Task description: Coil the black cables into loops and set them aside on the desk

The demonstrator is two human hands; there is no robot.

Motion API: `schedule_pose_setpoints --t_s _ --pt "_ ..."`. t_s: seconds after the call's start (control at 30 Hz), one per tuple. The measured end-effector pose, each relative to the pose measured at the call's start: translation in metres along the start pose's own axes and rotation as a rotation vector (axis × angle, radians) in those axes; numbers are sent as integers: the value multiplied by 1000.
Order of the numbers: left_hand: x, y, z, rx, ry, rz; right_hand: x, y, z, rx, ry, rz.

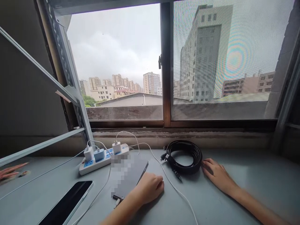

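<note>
My left hand [151, 187] rests on the table with its fingers curled into a loose fist; nothing shows in it. Beside it lies a flat grey device [133, 172], partly blurred out, with a white cable plug [117, 202] at its near end. My right hand [217, 173] lies low on the table, fingers stretched out and somewhat apart. Its fingertips meet the right edge of a coil of black cable [198, 156], which lies flat. The black connectors [177, 175] of the cable stick out at the coil's left and front.
A white power strip [103, 161] with chargers stands at the back left. A dark-screened phone [67, 203] lies at the front left. White cords [172, 184] cross the grey table. A blurred hand [10, 173] shows at the left edge. Behind are a metal frame [82, 112] and a window.
</note>
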State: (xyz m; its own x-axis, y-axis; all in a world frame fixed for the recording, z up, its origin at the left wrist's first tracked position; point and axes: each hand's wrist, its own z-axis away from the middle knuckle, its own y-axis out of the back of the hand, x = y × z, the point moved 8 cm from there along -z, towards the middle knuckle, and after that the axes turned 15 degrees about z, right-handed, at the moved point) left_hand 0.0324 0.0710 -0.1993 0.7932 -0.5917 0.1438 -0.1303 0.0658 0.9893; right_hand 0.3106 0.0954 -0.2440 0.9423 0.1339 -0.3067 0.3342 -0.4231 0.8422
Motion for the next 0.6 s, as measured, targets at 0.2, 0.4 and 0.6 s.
schedule_pose_setpoints --t_s 0.2,0.4,0.6 --pt "-1 1 -2 2 -6 -9 18 9 -8 45 -101 -172" --pt "-3 0 -6 7 -29 -26 12 13 -10 49 -105 -205" --pt "-5 0 -7 34 -48 -27 -1 10 -8 -3 -55 -158"
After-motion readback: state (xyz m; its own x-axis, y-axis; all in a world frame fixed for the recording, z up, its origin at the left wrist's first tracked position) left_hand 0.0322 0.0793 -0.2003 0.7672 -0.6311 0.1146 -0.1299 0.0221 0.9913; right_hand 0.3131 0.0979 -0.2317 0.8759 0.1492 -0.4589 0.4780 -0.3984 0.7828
